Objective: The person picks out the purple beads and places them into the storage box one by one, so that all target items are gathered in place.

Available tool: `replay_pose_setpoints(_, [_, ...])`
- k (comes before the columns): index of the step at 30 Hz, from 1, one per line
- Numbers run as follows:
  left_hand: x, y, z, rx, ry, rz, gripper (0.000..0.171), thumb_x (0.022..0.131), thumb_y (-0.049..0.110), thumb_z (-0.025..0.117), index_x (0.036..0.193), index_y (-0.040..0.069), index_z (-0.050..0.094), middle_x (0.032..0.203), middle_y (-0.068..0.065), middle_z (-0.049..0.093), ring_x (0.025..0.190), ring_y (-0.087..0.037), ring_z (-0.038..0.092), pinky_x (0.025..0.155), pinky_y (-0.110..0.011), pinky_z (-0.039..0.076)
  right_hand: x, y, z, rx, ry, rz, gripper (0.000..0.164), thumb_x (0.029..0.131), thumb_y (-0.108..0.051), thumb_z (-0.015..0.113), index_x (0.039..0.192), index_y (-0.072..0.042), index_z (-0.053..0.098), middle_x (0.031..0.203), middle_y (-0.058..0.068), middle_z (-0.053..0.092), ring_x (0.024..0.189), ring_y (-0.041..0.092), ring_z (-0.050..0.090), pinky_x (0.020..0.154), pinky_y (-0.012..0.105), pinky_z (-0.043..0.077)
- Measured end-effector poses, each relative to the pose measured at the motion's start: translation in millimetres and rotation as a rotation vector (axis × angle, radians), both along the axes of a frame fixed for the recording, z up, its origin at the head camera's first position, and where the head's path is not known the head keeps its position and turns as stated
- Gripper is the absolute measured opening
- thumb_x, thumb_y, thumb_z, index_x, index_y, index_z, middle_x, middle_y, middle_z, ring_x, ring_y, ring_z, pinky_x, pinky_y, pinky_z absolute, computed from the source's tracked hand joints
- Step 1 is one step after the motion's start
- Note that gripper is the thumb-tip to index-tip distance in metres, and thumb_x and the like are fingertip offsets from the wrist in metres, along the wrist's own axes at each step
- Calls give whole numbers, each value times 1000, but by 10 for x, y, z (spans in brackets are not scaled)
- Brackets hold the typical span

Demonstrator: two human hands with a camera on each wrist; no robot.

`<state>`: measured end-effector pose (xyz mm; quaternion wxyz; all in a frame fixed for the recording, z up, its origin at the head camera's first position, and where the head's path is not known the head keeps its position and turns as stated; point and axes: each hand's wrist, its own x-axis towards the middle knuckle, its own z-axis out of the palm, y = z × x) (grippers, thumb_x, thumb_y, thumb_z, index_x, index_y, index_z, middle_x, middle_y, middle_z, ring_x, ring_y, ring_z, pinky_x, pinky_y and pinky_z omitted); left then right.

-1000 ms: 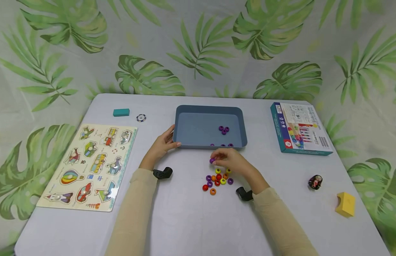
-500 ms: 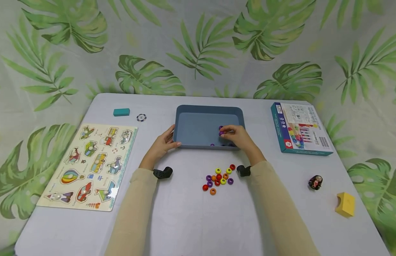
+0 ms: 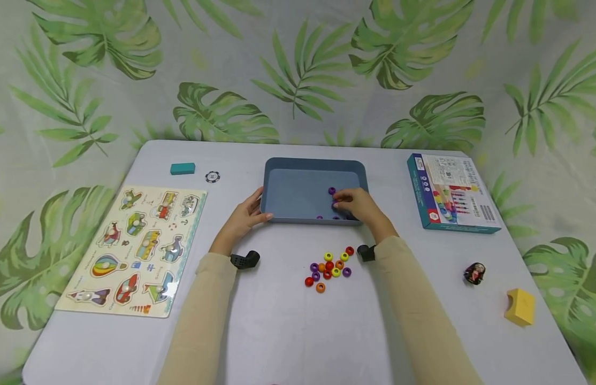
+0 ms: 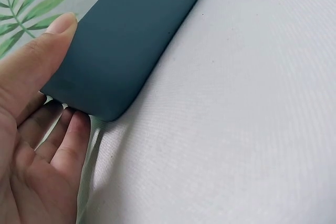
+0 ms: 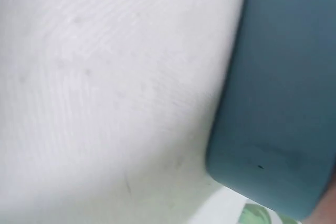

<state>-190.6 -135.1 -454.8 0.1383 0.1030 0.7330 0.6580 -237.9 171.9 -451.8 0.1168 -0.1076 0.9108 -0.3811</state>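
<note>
A blue-grey tray (image 3: 298, 187) lies toward the back of the table. My left hand (image 3: 239, 220) grips its near left corner; in the left wrist view the thumb (image 4: 62, 27) lies over the rim and the fingers are against the outside. My right hand (image 3: 363, 207) reaches over the near wall into the tray, with a purple bead (image 3: 334, 205) at the thumb and fingertips. Another purple bead (image 3: 331, 190) lies just beyond them, and more show along the near wall, partly hidden. In the right wrist view the tray's outer wall (image 5: 278, 93) fills the right side.
Several red, orange, yellow and purple beads (image 3: 329, 266) lie in front of the tray. A wooden picture puzzle (image 3: 134, 251), teal block (image 3: 182, 169) and poker chip (image 3: 213, 177) are left. A boxed set (image 3: 454, 193), small dark figure (image 3: 474, 274) and yellow block (image 3: 520, 307) are right.
My right hand has carried a purple bead from the loose beads into the tray, then lowered it slightly nearer the near wall. My left hand has stayed on the tray corner.
</note>
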Motion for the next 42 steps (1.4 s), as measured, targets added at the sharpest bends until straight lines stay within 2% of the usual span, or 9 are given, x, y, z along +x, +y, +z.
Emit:
replay_pose_setpoints(6, [0,-13,-17,3,-8,12,79,72,5,62,134,11,13,136,-12,12,122,-23,15,97,-30,21,196,40,157,-131,32,-5,31,77,-24,58,105,-10,56,95,4,57,87,14,51,77,32,43])
replay_pose_setpoints(10, [-41,-24,-106,-3,-3,14,81,71,10,64,134,17,14,136,-9,14,121,-21,18,96,-27,24,478,101,253,-291,38,20,37,77,-23,58,108,-5,52,100,12,54,87,16,51,77,30,44])
replay_pose_setpoints(13, [-68,-33,-173,-16,-6,21,82,69,16,66,133,22,15,136,-6,16,121,-18,21,95,-24,26,727,142,260,-354,52,51,39,77,-23,58,110,-3,50,102,15,52,87,18,51,77,26,44])
replay_pose_setpoints(19, [-89,-39,-219,-13,-8,30,82,68,19,66,133,24,16,136,-5,17,120,-16,22,94,-24,27,1186,200,103,-372,21,74,37,76,-19,59,108,-3,51,104,14,52,89,22,50,76,23,44])
replay_pose_setpoints(24, [-98,-40,-228,-4,4,25,83,68,19,66,133,22,16,136,-5,16,120,-16,21,94,-23,26,1439,237,-95,-351,-11,49,34,72,-18,63,103,-6,54,100,8,55,85,21,53,75,25,45])
replay_pose_setpoints(28, [-103,-42,-237,-7,5,27,83,67,20,67,133,22,16,136,-5,16,120,-15,21,94,-23,27,1568,265,-226,-244,-9,19,31,70,-24,65,99,-15,57,97,-4,56,83,12,53,74,23,45])
replay_pose_setpoints(32, [-107,-40,-236,-11,7,26,83,67,21,67,133,24,17,136,-5,17,120,-15,22,94,-23,27,1639,255,-261,-152,69,26,23,70,-20,65,93,-20,60,91,-11,56,82,6,52,74,24,45])
replay_pose_setpoints(37, [-98,-47,-229,-7,2,31,82,67,21,67,133,25,17,136,-6,17,120,-16,22,94,-24,27,1641,198,-235,-109,119,52,21,71,-19,65,91,-20,61,90,-11,56,81,6,51,71,23,46])
replay_pose_setpoints(42, [-96,-51,-229,-9,6,21,82,68,20,66,133,25,16,136,-6,15,120,-17,21,95,-24,26,1603,203,-197,-116,123,17,20,71,-21,64,90,-21,60,86,-10,56,74,6,51,65,20,47])
